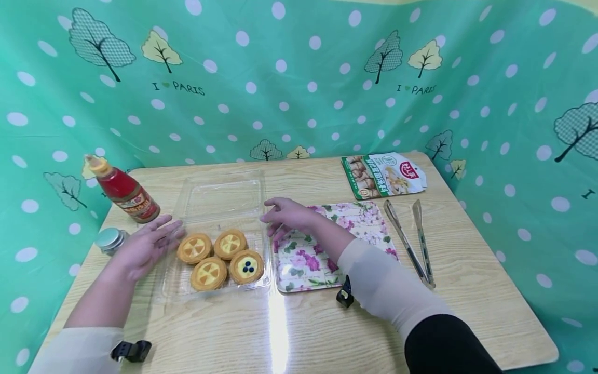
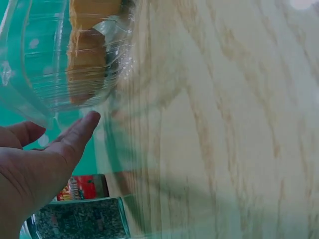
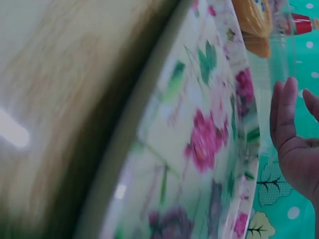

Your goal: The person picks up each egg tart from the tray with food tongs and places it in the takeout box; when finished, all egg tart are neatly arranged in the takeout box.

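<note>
A clear plastic container (image 1: 177, 293) lies with its lid (image 1: 224, 197) folded back on the table. Inside are several round tarts (image 1: 208, 274); one tart (image 1: 246, 267) has three dark berries on top. At the container's left side is my left hand (image 1: 145, 249), fingers extended; in the left wrist view the fingertips (image 2: 89, 119) come close to its wall, and contact is hard to tell. My right hand (image 1: 294, 218) hovers by the container's right edge, above the flowered tray (image 1: 299, 272). Its fingers are loosely spread and hold nothing.
Left of the container stand a red sauce bottle (image 1: 128, 195) and a small jar (image 1: 111, 240) with a grey lid. A green food packet (image 1: 385, 175) lies at the back right, with metal tongs (image 1: 411, 249) right of the tray. A dotted green cloth (image 1: 299, 104) hangs behind.
</note>
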The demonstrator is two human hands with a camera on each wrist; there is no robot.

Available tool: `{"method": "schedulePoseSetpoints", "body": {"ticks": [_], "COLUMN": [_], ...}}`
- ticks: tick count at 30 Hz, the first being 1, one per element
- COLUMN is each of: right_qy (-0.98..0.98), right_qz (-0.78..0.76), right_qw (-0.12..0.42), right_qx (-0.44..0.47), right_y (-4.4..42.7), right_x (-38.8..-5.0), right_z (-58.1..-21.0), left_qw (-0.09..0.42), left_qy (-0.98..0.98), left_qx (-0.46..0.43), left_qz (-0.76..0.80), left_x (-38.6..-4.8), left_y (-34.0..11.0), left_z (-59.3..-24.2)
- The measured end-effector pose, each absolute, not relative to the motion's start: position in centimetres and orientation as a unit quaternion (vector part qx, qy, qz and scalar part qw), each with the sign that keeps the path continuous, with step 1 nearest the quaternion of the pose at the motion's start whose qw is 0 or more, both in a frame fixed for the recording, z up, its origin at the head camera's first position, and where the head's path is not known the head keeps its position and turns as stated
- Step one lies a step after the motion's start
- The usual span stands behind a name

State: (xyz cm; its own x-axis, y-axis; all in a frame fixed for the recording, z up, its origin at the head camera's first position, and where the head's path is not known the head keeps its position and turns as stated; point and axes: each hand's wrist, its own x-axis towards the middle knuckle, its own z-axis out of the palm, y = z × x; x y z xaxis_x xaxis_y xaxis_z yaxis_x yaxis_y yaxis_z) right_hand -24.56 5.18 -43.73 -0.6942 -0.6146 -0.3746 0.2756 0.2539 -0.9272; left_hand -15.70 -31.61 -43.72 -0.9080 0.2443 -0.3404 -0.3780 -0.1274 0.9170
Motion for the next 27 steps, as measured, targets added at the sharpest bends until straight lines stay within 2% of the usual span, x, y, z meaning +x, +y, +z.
{"method": "schedulePoseSetpoints", "body": {"ticks": [5, 27], "right_qy": [0.693, 0.675], "right_qz": [-0.615, -0.667], "right_qw": [0.358, 0.293], "right_qx": [-0.109, -0.119], "right_y": [4.4, 3.7], "right_x": [-24.5, -24.0], "right_z": [-44.3, -45.3], "left_qw": [0.212, 0.133], "left_qy": [0.644, 0.574], "left_qx": [-0.045, -0.024], "left_qz": [0.733, 0.808], "left_x": [-15.8, -15.5], "left_y": [-31.6, -31.3], "left_z": [-44.0, -44.9]}}
